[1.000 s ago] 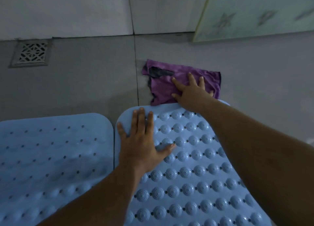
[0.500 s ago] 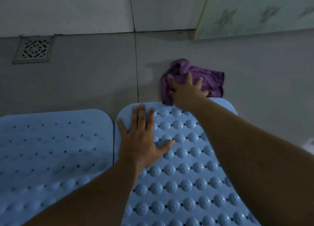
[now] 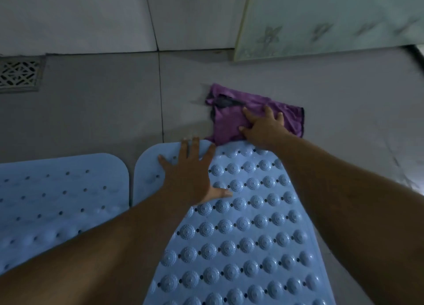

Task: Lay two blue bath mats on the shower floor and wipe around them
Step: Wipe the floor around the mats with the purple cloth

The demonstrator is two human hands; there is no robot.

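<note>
Two blue bath mats lie side by side on the grey tiled floor. The left mat (image 3: 57,197) shows small holes; the right mat (image 3: 247,236) shows rows of round studs. My left hand (image 3: 190,176) rests flat, fingers spread, on the far left corner of the right mat. A purple cloth (image 3: 229,119) lies on the floor just beyond that mat's far edge. My right hand (image 3: 263,125) presses down on the cloth, fingers spread over it. My forearms hide parts of both mats.
A square metal floor drain (image 3: 18,75) sits at the far left by the wall. The white tiled wall (image 3: 91,18) runs along the back, and a pale patterned panel (image 3: 321,18) stands at the back right. Bare floor (image 3: 355,121) lies right of the cloth.
My right hand has slid the purple cloth along the floor beyond the mat, and it has spread out again after bunching up. My left hand has shifted toward the mat's far edge.
</note>
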